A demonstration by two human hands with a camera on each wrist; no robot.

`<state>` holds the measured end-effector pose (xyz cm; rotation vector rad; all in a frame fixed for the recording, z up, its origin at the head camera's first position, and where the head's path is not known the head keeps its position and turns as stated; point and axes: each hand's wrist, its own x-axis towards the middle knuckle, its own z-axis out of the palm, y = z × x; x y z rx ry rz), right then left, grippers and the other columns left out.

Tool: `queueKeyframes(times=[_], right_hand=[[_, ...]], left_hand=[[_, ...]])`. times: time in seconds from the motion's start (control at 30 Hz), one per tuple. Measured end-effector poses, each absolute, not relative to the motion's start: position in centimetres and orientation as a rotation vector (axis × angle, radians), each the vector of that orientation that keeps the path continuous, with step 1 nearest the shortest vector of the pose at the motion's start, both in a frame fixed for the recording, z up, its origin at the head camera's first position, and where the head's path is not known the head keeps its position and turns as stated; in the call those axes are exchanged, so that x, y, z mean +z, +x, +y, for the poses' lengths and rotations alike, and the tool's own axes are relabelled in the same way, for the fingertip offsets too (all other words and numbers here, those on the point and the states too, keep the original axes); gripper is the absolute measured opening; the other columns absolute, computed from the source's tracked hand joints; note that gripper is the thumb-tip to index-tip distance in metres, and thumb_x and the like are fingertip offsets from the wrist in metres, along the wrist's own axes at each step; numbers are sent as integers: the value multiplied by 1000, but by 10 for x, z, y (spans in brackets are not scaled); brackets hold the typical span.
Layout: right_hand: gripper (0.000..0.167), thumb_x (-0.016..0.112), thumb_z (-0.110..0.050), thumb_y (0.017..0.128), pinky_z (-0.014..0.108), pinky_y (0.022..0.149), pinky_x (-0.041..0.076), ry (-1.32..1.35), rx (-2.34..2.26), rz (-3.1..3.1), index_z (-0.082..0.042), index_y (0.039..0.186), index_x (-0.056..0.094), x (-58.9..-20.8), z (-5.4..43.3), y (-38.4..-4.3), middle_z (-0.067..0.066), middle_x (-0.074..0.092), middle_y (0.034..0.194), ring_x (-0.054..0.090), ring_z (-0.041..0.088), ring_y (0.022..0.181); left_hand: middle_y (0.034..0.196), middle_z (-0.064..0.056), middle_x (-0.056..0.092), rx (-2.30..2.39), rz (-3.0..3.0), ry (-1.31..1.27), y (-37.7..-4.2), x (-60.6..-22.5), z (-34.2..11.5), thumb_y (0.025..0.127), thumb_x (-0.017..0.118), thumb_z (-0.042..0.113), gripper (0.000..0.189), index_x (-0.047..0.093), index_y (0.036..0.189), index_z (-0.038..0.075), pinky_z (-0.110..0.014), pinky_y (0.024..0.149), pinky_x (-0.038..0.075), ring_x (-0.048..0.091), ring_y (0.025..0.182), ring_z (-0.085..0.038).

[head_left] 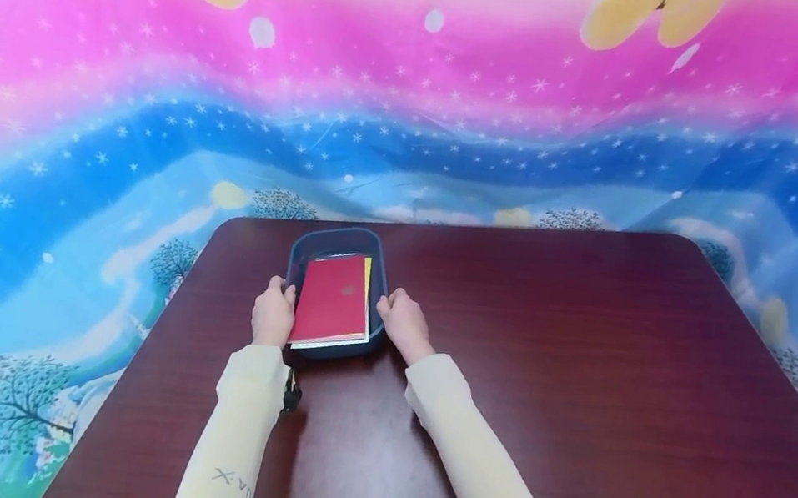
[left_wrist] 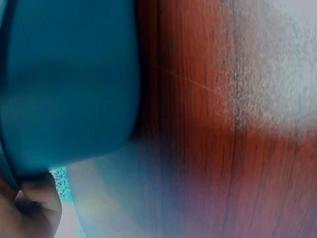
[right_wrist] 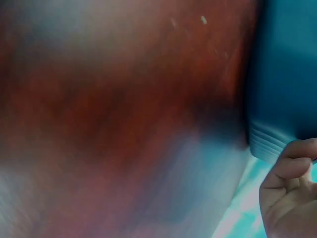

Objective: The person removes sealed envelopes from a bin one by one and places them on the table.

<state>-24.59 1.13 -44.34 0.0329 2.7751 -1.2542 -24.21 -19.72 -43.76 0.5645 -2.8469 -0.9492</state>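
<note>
A dark blue plastic bin (head_left: 342, 231) stands at the far left part of the table, between the two hands. Inside it, a red booklet (head_left: 333, 299) lies on top, with yellow and white edges showing beneath. My left hand (head_left: 272, 315) grips the bin's left rim. On the opposite side my right hand (head_left: 404, 323) holds the right rim with curled fingers. In the left wrist view, the bin's smooth wall (left_wrist: 69, 89) fills the upper left. The right wrist view shows its ribbed corner (right_wrist: 267, 141) beside my curled fingers.
The dark reddish-brown table (head_left: 579, 374) stretches far to the right of the bin. Its back edge runs close behind the bin. A colourful patterned cloth (head_left: 466, 81) hangs behind and beside the table. A small black object (head_left: 292, 393) sits at the left cuff.
</note>
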Motion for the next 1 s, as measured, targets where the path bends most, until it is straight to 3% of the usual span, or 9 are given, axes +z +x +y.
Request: queueKeyframes(times=[0.17,0.47,0.77,1.0], right_hand=[[24,47,-24,96,27,65,38,46,-1168,2730,-3,87,55,-437,16,-246,5,46,69,48,19,65],[25,48,-23,94,30,71,44,124,-1101,2683,-1,99,61,-432,34,-240,12,59,83,55,21,72],[21,48,-21,93,27,63,38,170,-1107,2683,-6,80,53,-432,67,-224,4,44,64,47,17,61],[19,46,-18,89,26,61,35,165,-1113,2723,-6,74,48,-434,96,-207,1,38,60,43,16,59]], left_hand=[[114,-32,60,-930,-2936,546,-241,-435,-191,102,36,27,34,41,120,-2,-54,92,46,59,107,-46],[108,-34,62,-834,-3071,438,-239,-430,-178,102,36,30,38,43,112,-6,-52,92,47,60,106,-45],[95,-30,67,-719,-3088,232,-246,-453,-155,101,34,26,37,52,102,-6,-48,82,52,66,92,-42],[96,-29,67,-838,-3017,211,-226,-440,-120,100,38,20,32,57,100,-5,-51,84,51,65,96,-44]])
